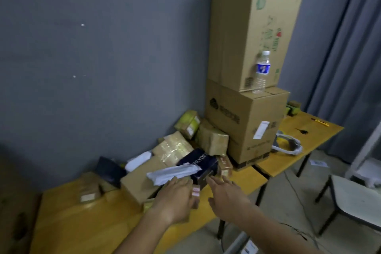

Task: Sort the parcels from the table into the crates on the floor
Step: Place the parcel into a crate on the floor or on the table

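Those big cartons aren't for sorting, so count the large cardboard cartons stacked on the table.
2. The lower carton stands on the table by the wall; the tall carton stands on top of it, beside a water bottle. More could be hidden behind.

— How set? One view only?
— Only one: head-worn, wide-angle, tilted, looking forward and down over a yellow table (82,218) against a grey wall (82,68).
— How near?
— Close enough for both forearms to enter from the bottom edge, left hand (175,198) and right hand (226,198) reaching toward the parcels (171,148).
— And farther off?
— Stacked cartons (247,109) beyond, right of centre; floor (288,187) at lower right.
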The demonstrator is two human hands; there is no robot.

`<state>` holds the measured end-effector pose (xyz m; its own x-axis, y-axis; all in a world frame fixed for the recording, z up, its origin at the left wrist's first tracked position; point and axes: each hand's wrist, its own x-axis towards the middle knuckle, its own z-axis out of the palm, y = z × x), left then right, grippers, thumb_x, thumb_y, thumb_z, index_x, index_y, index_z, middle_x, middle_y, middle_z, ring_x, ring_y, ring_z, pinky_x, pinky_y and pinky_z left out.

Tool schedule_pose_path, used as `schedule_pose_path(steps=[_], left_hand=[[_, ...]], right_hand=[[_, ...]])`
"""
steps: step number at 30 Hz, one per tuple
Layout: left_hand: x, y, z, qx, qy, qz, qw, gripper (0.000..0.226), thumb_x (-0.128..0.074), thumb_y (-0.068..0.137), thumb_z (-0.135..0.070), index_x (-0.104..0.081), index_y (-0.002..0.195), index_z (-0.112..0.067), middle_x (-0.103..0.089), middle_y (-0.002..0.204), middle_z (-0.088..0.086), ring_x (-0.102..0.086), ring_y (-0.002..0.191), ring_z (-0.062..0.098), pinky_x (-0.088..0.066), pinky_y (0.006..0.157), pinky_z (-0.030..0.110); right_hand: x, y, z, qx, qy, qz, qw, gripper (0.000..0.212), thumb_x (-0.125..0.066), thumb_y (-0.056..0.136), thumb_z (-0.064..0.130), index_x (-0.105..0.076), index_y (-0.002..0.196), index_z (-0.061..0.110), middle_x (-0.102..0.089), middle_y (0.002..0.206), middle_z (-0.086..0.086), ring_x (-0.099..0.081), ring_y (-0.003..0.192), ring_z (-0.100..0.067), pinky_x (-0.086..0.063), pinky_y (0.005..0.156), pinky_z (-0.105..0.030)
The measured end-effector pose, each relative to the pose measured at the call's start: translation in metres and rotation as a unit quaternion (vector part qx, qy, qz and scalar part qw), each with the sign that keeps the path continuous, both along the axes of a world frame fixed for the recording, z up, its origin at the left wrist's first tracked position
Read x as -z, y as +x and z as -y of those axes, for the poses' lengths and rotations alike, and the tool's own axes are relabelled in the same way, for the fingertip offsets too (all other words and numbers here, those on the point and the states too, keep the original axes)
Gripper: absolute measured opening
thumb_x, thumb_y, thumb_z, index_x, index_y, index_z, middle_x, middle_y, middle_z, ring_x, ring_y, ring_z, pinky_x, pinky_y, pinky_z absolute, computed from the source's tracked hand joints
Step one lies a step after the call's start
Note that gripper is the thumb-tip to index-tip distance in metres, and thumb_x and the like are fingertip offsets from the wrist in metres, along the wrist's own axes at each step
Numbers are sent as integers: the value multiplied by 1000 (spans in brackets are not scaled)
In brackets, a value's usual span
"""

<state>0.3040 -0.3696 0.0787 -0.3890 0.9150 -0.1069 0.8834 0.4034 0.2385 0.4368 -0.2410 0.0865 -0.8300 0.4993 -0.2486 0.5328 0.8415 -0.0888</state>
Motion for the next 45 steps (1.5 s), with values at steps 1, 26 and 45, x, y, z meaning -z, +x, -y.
schedule_pose_path(steps=[1, 26, 45], left_hand=[[1, -12, 11, -10, 2, -1, 1000, 48, -43, 102, -43, -41, 147, -25, -38, 156, 1, -30, 145, 23, -25, 117, 35], [68, -168, -12, -162, -115, 80, 977, 59, -50, 100, -50, -38, 149, -19, -44, 152, 2, -40, 139, 23, -34, 111, 33], [238, -286, -27, -236, -140, 32, 961, 117, -58, 42, -77, -50, 140, -15, -49, 144, 24, -37, 131, 59, -29, 103, 61]], right_hand=[[-1, -16, 7, -15, 2, 1, 1000, 66, -39, 107, 33, -6, 163, 20, -11, 170, 0, -7, 157, -29, -18, 125, -47], [56, -198, -64, -128, -75, 28, 989, 56, -47, 103, 32, -32, 155, 16, -47, 152, -6, -43, 139, -30, -43, 110, -44], [125, -330, -71, -149, -137, 78, 976, 53, -47, 102, 32, -38, 151, 12, -47, 152, -8, -42, 140, -30, -35, 115, -38]])
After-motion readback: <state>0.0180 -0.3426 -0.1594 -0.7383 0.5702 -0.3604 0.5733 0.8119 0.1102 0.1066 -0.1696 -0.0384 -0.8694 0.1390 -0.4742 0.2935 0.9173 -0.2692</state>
